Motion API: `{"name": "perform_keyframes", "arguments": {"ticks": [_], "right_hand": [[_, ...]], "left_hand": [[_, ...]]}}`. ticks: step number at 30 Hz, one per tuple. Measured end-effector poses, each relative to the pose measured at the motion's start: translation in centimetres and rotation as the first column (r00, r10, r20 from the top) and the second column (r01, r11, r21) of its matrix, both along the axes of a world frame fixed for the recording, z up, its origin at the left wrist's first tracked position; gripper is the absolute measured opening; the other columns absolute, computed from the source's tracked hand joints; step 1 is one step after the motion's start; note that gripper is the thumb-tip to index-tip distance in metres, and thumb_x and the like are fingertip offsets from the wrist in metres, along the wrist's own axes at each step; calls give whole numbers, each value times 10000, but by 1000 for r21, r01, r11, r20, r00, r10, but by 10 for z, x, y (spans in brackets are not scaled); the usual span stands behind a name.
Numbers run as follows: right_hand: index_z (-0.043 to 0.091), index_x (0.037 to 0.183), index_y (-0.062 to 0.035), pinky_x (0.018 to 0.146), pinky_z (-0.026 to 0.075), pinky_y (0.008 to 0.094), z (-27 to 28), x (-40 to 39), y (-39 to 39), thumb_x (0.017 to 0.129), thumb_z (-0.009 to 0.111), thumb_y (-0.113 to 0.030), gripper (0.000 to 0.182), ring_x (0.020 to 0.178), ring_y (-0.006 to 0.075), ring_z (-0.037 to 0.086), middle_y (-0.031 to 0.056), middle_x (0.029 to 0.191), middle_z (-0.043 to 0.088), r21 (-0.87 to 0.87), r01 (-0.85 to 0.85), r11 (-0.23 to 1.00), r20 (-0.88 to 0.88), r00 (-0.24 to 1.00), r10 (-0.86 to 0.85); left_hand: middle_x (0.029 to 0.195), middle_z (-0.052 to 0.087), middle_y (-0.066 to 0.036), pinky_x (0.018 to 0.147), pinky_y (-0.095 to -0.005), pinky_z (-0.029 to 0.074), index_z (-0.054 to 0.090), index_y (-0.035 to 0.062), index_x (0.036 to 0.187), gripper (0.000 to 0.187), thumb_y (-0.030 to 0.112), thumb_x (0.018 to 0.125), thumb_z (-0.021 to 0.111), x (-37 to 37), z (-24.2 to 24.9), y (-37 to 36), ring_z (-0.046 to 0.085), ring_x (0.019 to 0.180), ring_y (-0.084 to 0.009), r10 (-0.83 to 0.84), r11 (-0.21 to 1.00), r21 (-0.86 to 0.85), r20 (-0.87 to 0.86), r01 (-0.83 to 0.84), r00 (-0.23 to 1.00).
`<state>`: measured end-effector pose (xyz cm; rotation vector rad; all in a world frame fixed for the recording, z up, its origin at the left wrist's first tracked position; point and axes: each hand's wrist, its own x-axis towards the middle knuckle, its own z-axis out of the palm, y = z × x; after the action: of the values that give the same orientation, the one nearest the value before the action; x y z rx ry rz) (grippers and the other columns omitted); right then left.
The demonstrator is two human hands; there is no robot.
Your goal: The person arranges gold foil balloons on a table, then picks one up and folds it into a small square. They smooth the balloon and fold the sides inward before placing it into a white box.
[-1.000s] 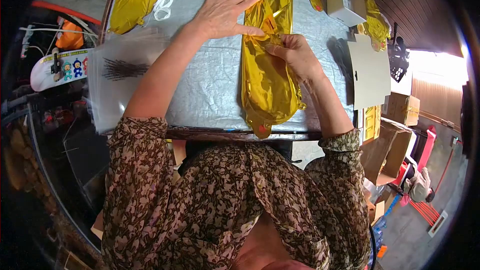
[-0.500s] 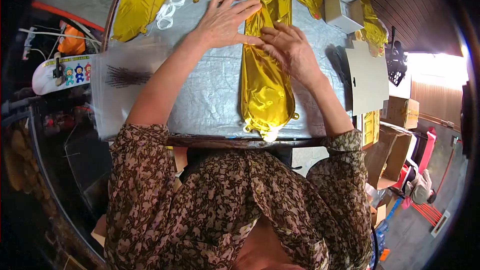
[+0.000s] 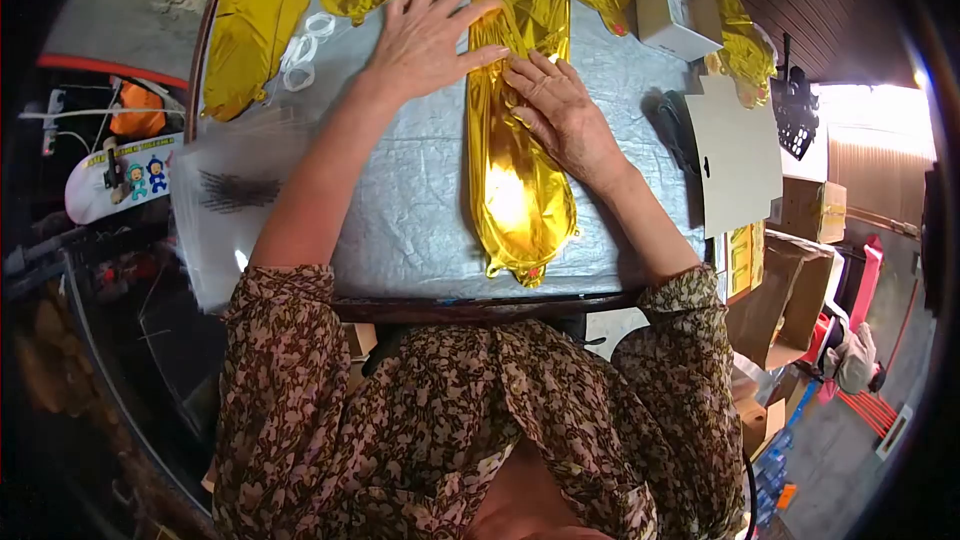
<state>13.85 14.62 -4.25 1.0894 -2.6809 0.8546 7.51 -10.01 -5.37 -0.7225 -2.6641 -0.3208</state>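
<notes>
- Desk [image 3: 400, 190], silvery and wrinkled on top, carries everything I have in front of me.
- Long gold foil piece [image 3: 520, 190] lies flat and lengthwise on it, directly under my fingers, its rounded end pointing towards me, close to the near edge.
- Clear plastic sleeves [image 3: 205, 240] lie left of it, beyond my left forearm, with thin dark strips [image 3: 238, 190] showing over them.
- Another gold foil [image 3: 255, 25] is at the far left corner.
- Pale card [image 3: 735, 165] sits at the right edge, well apart from my foil.
- My left grip [image 3: 425, 45] is spread, fingertips on the upper left part of the long piece; my palm is left of it.
- My right grip [image 3: 568, 120] is unclenched, palm down, fingers laid across the foil's right side just below my left thumb; most of the foil's length runs below them.
- Small open box [image 3: 680, 10] stands at the far right.
- White loops [image 3: 300, 55] lie left of my left grip.
</notes>
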Motion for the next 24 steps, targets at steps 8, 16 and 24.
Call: {"name": "perform_keyframes", "arguments": {"ticks": [8,16,24], "right_hand": [[627,1396,-82,1203,364,497,-4,2,2,948,705,-142,458,1414,367,502,129,1458,599,-34,23,999,-8,1000,-24],[639,1350,-31,1146,429,444,0,-1,2,961,697,-114,402,1324,336,587,158,1379,649,-118,-19,993,-59,998,12],[760,997,55,565,495,287,14,-77,38,977,700,-222,285,593,103,606,48,723,710,-213,549,808,374,810,-452]], "left_hand": [[1477,553,-26,1035,-497,399,588,151,1431,492,383,997,612,11,20,20,515,1275,-268,17,990,138,28,-21,999],[1349,641,-151,1077,-429,469,584,39,1401,423,71,979,579,31,12,36,566,1237,-359,-224,920,366,202,139,953],[1358,639,-153,1069,-417,466,591,47,1400,425,137,988,633,34,13,36,570,1218,-362,-254,908,388,208,159,945]]}}
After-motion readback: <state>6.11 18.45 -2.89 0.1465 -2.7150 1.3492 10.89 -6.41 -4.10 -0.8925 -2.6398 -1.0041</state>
